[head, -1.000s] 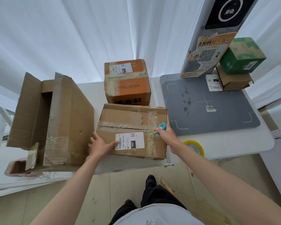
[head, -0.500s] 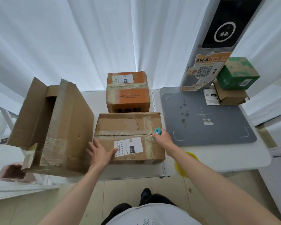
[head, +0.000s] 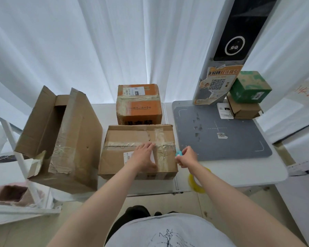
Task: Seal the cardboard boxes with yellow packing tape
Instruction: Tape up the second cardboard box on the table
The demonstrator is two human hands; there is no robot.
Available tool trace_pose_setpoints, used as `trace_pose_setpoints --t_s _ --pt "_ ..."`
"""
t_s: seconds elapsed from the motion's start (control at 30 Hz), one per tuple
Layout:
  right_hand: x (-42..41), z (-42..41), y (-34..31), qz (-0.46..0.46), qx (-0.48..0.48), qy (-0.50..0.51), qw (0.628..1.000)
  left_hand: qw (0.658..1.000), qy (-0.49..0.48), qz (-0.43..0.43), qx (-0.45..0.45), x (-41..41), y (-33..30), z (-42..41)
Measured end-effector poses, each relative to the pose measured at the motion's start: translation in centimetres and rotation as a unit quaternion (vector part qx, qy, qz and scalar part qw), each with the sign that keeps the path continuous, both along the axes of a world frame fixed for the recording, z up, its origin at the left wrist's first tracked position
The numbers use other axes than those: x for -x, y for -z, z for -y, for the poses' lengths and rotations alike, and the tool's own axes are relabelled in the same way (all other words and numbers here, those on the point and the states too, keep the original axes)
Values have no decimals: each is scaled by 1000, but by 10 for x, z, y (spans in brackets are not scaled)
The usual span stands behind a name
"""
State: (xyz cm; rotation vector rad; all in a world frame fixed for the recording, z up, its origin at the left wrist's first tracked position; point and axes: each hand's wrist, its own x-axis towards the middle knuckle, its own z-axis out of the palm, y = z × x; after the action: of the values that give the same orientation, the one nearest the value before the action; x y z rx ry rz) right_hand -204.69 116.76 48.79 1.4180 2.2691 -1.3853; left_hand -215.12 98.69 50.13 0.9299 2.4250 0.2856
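A brown cardboard box [head: 121,139] with old clear tape across its top lies at the table's near edge. My left hand [head: 144,155] lies flat on its top, fingers straight, covering most of the white label. My right hand [head: 186,157] hovers just off the box's right edge and pinches a small teal cutter [head: 178,153]. A yellow tape roll [head: 196,184] lies on the table under my right forearm, partly hidden by it. An orange box [head: 139,104], taped shut, stands behind the brown one.
A large open cardboard box [head: 61,139] leans at the left. A grey scale mat [head: 221,132] lies at the right, with a scanner post [head: 221,68], a green box [head: 250,86] on a small brown box [head: 244,109] behind it. White curtain behind the table.
My left hand has moved from the box's left front corner to the middle of its top. My right hand with the cutter has drawn slightly right, off the box edge. The camera tilted up.
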Motion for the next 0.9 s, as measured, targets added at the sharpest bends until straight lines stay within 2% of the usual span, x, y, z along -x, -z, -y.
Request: trace_pose_setpoints --t_s 0.27,0.37,0.57,0.9 --pt "-24 -12 25 5 110 196 974 999 36 18 35 -2 -1 -18" --pt "-19 -17 27 -15 121 252 960 998 40 25 52 1 0 -22" --pt "-3 -30 32 -27 124 236 963 995 51 23 78 10 9 -30" --pt "21 -51 28 -23 221 174 959 992 56 22 106 15 7 -38"
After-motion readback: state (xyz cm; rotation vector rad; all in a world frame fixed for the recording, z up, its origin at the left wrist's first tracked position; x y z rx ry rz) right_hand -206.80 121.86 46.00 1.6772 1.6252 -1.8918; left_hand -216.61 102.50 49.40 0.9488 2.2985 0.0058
